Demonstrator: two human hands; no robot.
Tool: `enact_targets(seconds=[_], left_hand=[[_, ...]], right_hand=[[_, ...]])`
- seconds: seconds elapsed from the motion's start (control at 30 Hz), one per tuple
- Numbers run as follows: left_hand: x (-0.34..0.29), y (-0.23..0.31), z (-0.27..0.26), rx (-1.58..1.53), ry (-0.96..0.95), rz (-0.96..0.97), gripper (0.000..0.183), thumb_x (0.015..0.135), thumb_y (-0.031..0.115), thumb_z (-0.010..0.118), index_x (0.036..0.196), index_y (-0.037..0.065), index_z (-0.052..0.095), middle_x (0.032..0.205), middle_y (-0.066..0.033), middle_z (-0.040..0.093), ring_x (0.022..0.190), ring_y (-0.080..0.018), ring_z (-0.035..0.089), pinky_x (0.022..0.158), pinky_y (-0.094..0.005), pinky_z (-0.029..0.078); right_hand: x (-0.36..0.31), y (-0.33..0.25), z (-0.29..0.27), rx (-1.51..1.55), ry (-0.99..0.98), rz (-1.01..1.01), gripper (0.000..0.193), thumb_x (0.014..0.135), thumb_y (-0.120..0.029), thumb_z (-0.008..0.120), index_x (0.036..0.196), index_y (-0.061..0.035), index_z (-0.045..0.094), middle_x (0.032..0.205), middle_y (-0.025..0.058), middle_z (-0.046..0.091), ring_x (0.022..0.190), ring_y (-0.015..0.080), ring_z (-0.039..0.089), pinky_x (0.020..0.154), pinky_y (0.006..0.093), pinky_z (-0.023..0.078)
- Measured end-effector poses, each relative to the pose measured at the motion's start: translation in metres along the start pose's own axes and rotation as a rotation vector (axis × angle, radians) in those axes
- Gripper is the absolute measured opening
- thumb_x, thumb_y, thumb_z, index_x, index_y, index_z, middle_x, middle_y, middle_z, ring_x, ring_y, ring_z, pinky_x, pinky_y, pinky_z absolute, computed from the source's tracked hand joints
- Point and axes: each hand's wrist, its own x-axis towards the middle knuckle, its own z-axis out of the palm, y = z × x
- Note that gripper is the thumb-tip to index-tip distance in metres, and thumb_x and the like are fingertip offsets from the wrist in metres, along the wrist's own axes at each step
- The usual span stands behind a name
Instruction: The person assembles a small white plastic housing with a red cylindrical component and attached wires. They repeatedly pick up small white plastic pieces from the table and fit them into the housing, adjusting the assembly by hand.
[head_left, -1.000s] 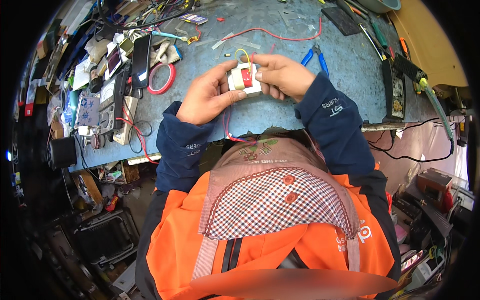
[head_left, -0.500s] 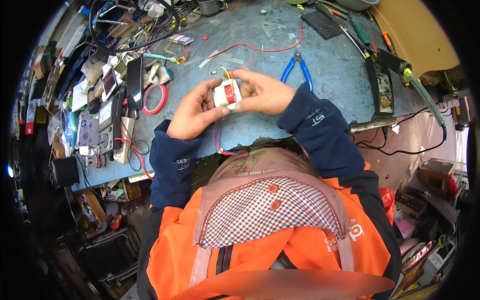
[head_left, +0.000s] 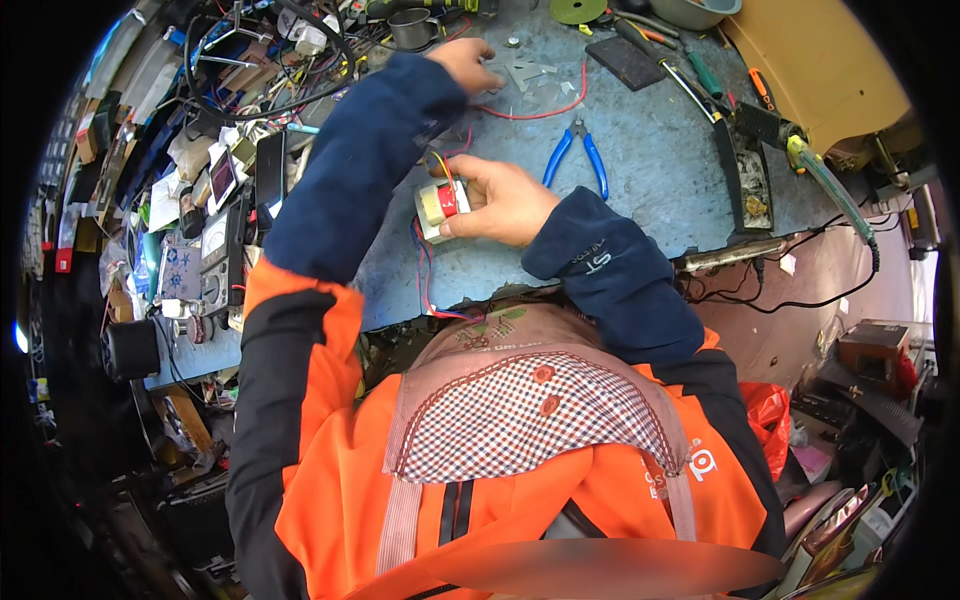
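Note:
My right hand [head_left: 505, 203] is closed round a small transformer [head_left: 437, 204] with a cream-and-red coil, white sides, and yellow, red and blue leads. It holds this just above the blue bench, near the front edge. My left hand [head_left: 468, 66] is stretched to the far side, over thin metal laminations [head_left: 526, 74] scattered there. Its fingers look slightly apart, with nothing visible between them. My left forearm crosses the bench and hides part of it. A red wire [head_left: 545, 114] curves just right of the left hand.
Blue-handled cutters [head_left: 577, 160] lie open right of the transformer. A dark flat block [head_left: 626, 63], a green-handled screwdriver [head_left: 705, 75] and a soldering iron [head_left: 830, 180] are farther right. A metal cup [head_left: 413, 29] stands at the back. Phones, a multimeter [head_left: 222, 245] and clutter crowd the left.
My left hand has let go of the transformer and moved up and away to the far laminations. My right hand keeps the transformer, shifted slightly left and tilted.

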Motion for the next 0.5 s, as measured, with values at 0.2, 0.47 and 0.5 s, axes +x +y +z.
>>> enact_targets(seconds=[0.2, 0.47, 0.5], left_hand=[[0.049, 0.003, 0.026, -0.077, -0.022, -0.113, 0.077, 0.074, 0.045, 0.099, 0.126, -0.004, 0.071, 0.111, -0.0217, 0.077, 0.107, -0.0317, 0.074, 0.093, -0.0399, 0.057], [0.04, 0.01, 0.009, -0.885, -0.027, -0.269, 0.027, 0.09, 0.015, 0.089, 0.096, 0.008, 0.063, 0.083, -0.004, 0.071, 0.072, -0.0169, 0.072, 0.065, -0.0333, 0.063], [0.035, 0.008, 0.005, -0.915, 0.043, -0.275, 0.025, 0.091, 0.011, 0.087, 0.095, 0.009, 0.063, 0.083, -0.0044, 0.072, 0.072, -0.0172, 0.073, 0.065, -0.0334, 0.065]], right_hand=[[0.004, 0.02, 0.001, 0.07, 0.087, -0.165, 0.063, 0.085, -0.022, 0.089, 0.138, -0.0002, 0.064, 0.098, 0.0102, 0.077, 0.091, 0.0127, 0.07, 0.083, 0.0322, 0.054], [-0.003, -0.002, -0.001, -0.164, 0.126, -0.119, 0.066, 0.083, -0.035, 0.088, 0.139, -0.0046, 0.068, 0.104, 0.017, 0.079, 0.096, 0.0246, 0.076, 0.088, 0.0369, 0.056], [-0.005, -0.004, 0.0, -0.188, 0.13, -0.11, 0.066, 0.083, -0.034, 0.088, 0.139, -0.0046, 0.068, 0.107, 0.0179, 0.079, 0.099, 0.0261, 0.077, 0.09, 0.0371, 0.057]])
